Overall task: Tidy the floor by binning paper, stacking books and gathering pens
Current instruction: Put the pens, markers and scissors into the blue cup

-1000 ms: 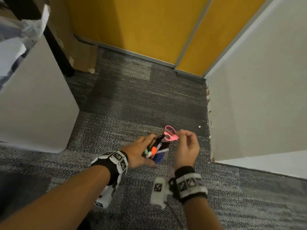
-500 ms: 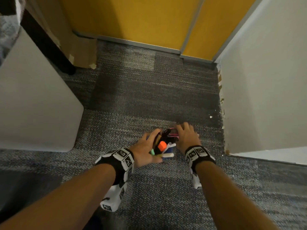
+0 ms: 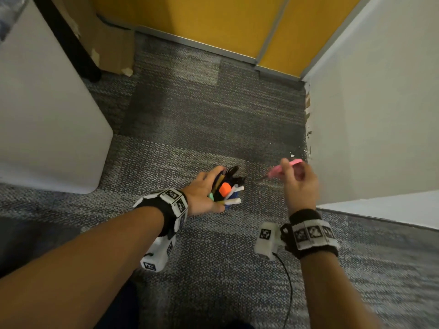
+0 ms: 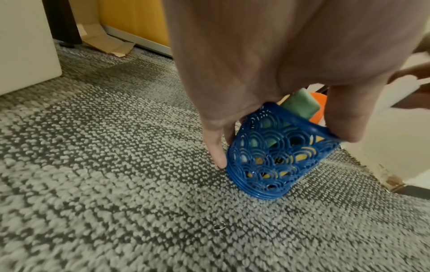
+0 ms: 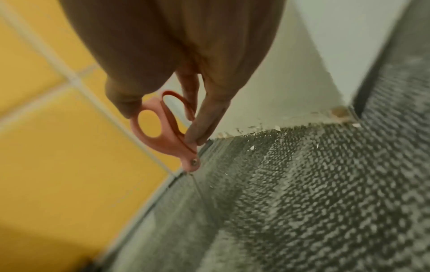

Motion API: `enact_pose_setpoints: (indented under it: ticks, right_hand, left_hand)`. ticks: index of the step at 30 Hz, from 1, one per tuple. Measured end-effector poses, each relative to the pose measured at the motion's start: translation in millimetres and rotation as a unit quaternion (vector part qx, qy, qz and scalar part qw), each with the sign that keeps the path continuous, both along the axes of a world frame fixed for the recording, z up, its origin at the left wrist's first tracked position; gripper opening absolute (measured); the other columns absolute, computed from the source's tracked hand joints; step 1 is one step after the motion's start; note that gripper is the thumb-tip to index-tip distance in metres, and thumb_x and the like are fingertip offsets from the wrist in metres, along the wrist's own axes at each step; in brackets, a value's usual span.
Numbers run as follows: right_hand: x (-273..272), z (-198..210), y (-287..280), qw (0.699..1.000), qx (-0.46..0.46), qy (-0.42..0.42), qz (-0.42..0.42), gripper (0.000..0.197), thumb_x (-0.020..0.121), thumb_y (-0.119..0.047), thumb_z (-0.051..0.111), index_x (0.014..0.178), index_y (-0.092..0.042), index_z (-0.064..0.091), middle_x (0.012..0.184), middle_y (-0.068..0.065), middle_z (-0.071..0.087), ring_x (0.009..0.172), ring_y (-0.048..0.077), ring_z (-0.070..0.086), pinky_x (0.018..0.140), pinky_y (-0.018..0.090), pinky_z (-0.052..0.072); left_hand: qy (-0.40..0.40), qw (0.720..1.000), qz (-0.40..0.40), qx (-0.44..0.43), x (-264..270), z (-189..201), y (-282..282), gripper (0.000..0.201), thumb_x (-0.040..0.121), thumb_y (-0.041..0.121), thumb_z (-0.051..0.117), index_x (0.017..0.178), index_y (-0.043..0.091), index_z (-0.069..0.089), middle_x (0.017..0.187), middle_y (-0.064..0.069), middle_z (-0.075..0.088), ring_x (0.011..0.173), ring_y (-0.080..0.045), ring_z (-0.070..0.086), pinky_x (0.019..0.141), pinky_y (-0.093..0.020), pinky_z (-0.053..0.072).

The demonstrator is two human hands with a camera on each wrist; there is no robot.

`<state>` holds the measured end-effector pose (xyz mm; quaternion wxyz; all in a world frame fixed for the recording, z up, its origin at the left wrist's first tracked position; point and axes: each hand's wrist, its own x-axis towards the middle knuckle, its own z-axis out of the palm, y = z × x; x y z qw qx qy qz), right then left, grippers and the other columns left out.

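A blue lattice pen holder (image 4: pixel 277 152) stands tilted on the grey carpet, full of pens and markers (image 3: pixel 229 191). My left hand (image 3: pixel 206 193) grips its rim, thumb on one side and fingers down the other (image 4: pixel 218 147). An orange marker cap (image 3: pixel 224 188) and a green one (image 4: pixel 300 104) stick out of it. To the right, my right hand (image 3: pixel 298 179) is raised above the carpet and pinches pink-handled scissors (image 5: pixel 163 132) by the handles, blades pointing down and left (image 3: pixel 275 172). The hand and scissors are blurred with motion.
A white cabinet (image 3: pixel 42 119) stands at the left, with a dark table leg (image 3: pixel 71 43) and flattened cardboard (image 3: pixel 111 39) behind it. A yellow panel wall (image 3: pixel 213 17) closes the back. A white partition (image 3: pixel 375 103) runs along the right, with paint flakes (image 3: pixel 292 155) at its base.
My right hand has lifted away from the pen holder to the right, carrying the pink scissors. The left hand stays on the holder.
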<state>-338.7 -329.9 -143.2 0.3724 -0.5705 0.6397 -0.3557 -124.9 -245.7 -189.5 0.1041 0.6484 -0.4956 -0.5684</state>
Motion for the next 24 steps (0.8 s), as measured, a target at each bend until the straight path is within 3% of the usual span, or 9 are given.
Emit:
enact_pose_setpoints:
  ticks: [2,4,6,9,11,14,17,20,24]
  right_hand:
    - [3,20,13,0.988,0.0,-0.153,-0.036,0.036,0.096,-0.028,0.057,0.116,0.002,0.058,0.095,0.006,0.071,0.095,0.024,0.07,0.086,0.03,0.058]
    - [13,37,31,0.979,-0.026,-0.202,-0.019,0.037,0.097,-0.021,0.056,0.126,0.0,0.052,0.109,0.017,0.065,0.106,0.026,0.067,0.09,0.031,0.056]
    - [30,41,48,0.977,-0.047,-0.202,0.049,0.037,0.095,-0.015,0.058,0.129,0.0,0.048,0.112,0.023,0.063,0.104,0.024,0.067,0.089,0.031,0.056]
    - [51,29,59,0.978,-0.054,-0.136,0.148,0.045,0.091,-0.016,0.064,0.131,-0.004,0.048,0.113,0.016,0.063,0.102,0.014,0.066,0.087,0.025,0.054]
    - [53,11,59,0.974,-0.078,0.002,0.213,0.048,0.09,-0.025,0.066,0.134,-0.011,0.051,0.12,0.007,0.062,0.11,0.012,0.061,0.094,0.025,0.05]
    - [49,-14,55,0.923,-0.102,0.232,0.289,0.039,0.094,-0.025,0.061,0.132,-0.018,0.059,0.135,0.002,0.055,0.119,0.019,0.048,0.102,0.033,0.042]
    - [43,-25,53,0.918,-0.064,0.229,0.318,0.039,0.099,-0.024,0.052,0.138,-0.02,0.054,0.15,0.0,0.042,0.133,0.021,0.04,0.11,0.031,0.035]
    - [41,-23,62,0.934,-0.032,0.172,0.313,0.047,0.102,-0.028,0.045,0.147,-0.016,0.04,0.154,0.001,0.038,0.141,0.017,0.036,0.113,0.04,0.037]
    - [30,13,83,0.953,0.064,0.151,0.255,0.062,0.101,-0.041,0.042,0.154,-0.019,0.021,0.159,-0.001,0.027,0.146,0.01,0.024,0.119,0.031,0.024]
  left_hand:
    - [-0.008,1.0,-0.002,-0.006,0,3,-3,0.107,0.076,0.032,0.076,0.149,0.042,0.0,0.146,-0.001,0.022,0.136,-0.03,0.034,0.112,-0.045,0.032]
    - [-0.01,1.0,-0.003,-0.009,-1,4,-1,0.107,0.076,0.033,0.077,0.15,0.042,0.0,0.147,-0.004,0.022,0.135,-0.03,0.035,0.112,-0.046,0.031]
    - [-0.014,1.0,0.008,-0.008,-1,3,2,0.107,0.075,0.032,0.078,0.15,0.041,0.002,0.146,-0.005,0.024,0.135,-0.031,0.037,0.112,-0.045,0.032]
    - [-0.023,0.999,0.016,-0.019,-2,2,2,0.107,0.073,0.032,0.079,0.149,0.041,0.005,0.142,-0.007,0.029,0.131,-0.031,0.041,0.11,-0.043,0.036]
    - [-0.025,0.999,0.009,-0.022,-4,2,1,0.107,0.072,0.034,0.079,0.149,0.041,0.005,0.139,-0.007,0.031,0.129,-0.032,0.043,0.108,-0.044,0.038]
    - [-0.029,0.999,0.009,-0.029,-3,-1,1,0.109,0.07,0.036,0.079,0.15,0.04,0.005,0.136,-0.007,0.031,0.125,-0.031,0.046,0.106,-0.043,0.041]
    - [-0.029,0.998,0.003,-0.049,-1,-2,1,0.114,0.064,0.036,0.083,0.15,0.035,0.008,0.137,-0.007,0.031,0.124,-0.028,0.046,0.105,-0.04,0.042]
    - [-0.075,0.994,-0.023,-0.072,3,3,2,0.115,0.055,0.041,0.087,0.145,0.035,0.015,0.133,-0.002,0.039,0.116,-0.026,0.052,0.099,-0.041,0.048]
    - [-0.147,0.983,-0.075,-0.075,-6,44,4,0.107,0.052,0.041,0.085,0.14,0.03,0.025,0.125,-0.006,0.049,0.111,-0.031,0.057,0.092,-0.04,0.051]
